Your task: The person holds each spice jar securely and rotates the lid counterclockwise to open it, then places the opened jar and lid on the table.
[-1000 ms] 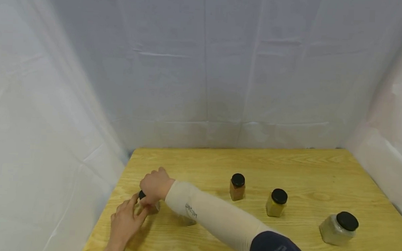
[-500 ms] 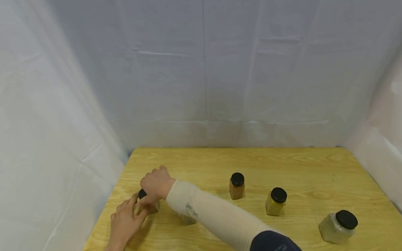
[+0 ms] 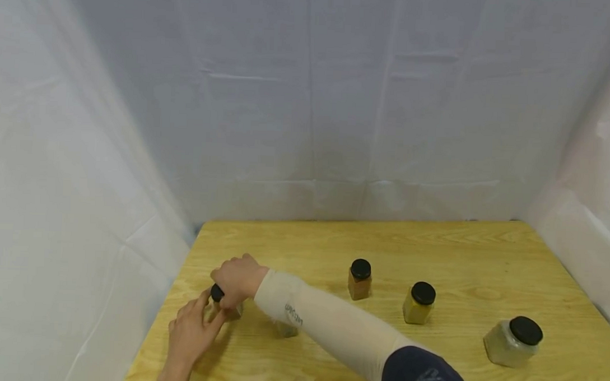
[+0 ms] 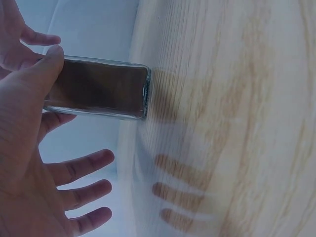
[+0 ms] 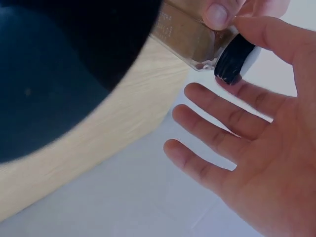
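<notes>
A small glass jar [image 3: 232, 312] with brown contents and a black lid [image 3: 215, 293] stands near the left edge of the wooden table [image 3: 464, 258]. My right hand [image 3: 237, 280], in a cream sleeve, reaches across and grips the jar from above around its lid. My left hand [image 3: 191, 332] lies beside the jar. In the left wrist view its thumb [image 4: 34, 74] rests on the jar's glass side [image 4: 98, 89] and its fingers [image 4: 81, 165] are spread straight. In the right wrist view the lid [image 5: 234, 59] shows next to the spread left hand [image 5: 256, 148].
A small jar [image 3: 286, 329] is half hidden under my right forearm. Two small black-lidded jars [image 3: 359, 279] [image 3: 419, 304] stand at mid-table. A larger one [image 3: 511, 339] sits on the right. White sheeting closes in the back and both sides.
Both hands stay on the jar at the left. The right hand has shifted only slightly on the lid, and the jars on the table have not moved.
</notes>
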Demonstrator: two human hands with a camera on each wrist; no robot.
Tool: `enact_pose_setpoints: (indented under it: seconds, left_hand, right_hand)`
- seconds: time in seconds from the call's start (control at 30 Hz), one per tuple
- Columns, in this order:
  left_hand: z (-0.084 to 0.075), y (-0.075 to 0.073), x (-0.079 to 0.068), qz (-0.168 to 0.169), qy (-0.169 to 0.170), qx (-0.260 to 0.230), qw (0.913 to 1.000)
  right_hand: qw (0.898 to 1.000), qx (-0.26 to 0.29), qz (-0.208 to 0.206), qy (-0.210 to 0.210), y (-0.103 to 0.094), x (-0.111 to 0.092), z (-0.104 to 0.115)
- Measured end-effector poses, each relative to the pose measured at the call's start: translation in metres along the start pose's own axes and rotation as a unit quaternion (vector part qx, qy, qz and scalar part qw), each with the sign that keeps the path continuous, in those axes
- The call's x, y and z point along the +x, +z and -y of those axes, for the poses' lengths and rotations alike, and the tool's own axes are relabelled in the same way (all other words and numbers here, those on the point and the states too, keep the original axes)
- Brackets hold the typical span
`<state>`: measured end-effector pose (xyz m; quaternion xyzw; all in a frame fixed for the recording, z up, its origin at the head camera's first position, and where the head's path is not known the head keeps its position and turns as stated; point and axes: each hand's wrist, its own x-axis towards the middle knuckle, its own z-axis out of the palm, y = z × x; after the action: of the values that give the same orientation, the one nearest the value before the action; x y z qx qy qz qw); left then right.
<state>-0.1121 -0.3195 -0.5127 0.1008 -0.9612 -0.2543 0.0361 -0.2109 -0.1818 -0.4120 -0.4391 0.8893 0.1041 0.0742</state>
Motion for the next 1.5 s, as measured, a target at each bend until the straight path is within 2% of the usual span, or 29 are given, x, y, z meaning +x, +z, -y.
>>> enact_pose_setpoints:
  seconds: [0.33, 0.47, 0.7, 0.97, 1.17, 1.5]
  left_hand:
    - [0.001, 0.001, -0.001, 0.001, 0.003, 0.004, 1.0]
    - [0.0, 0.0, -0.001, -0.009, 0.003, 0.001, 1.0]
    - [-0.001, -0.002, 0.0, 0.002, -0.007, 0.001, 1.0]
    - [-0.001, -0.001, 0.0, 0.001, -0.002, 0.004, 1.0]
    - [-0.003, -0.003, 0.0, -0.004, 0.002, 0.004, 1.0]
    - [-0.001, -0.002, -0.001, -0.001, 0.002, 0.008, 1.0]
  right_hand:
    - [0.998, -0.039, -0.023, 0.039, 0.001, 0.003, 0.008]
    - [0.999, -0.04, -0.017, 0.031, 0.0, 0.005, 0.009]
    - [0.999, -0.035, -0.017, 0.019, -0.003, 0.006, 0.01]
    - [0.997, -0.053, -0.022, 0.052, -0.002, 0.006, 0.013]
    - [0.999, -0.023, -0.01, 0.034, -0.005, 0.003, 0.008]
    - [1.0, -0.002, -0.011, 0.003, -0.005, 0.001, 0.008]
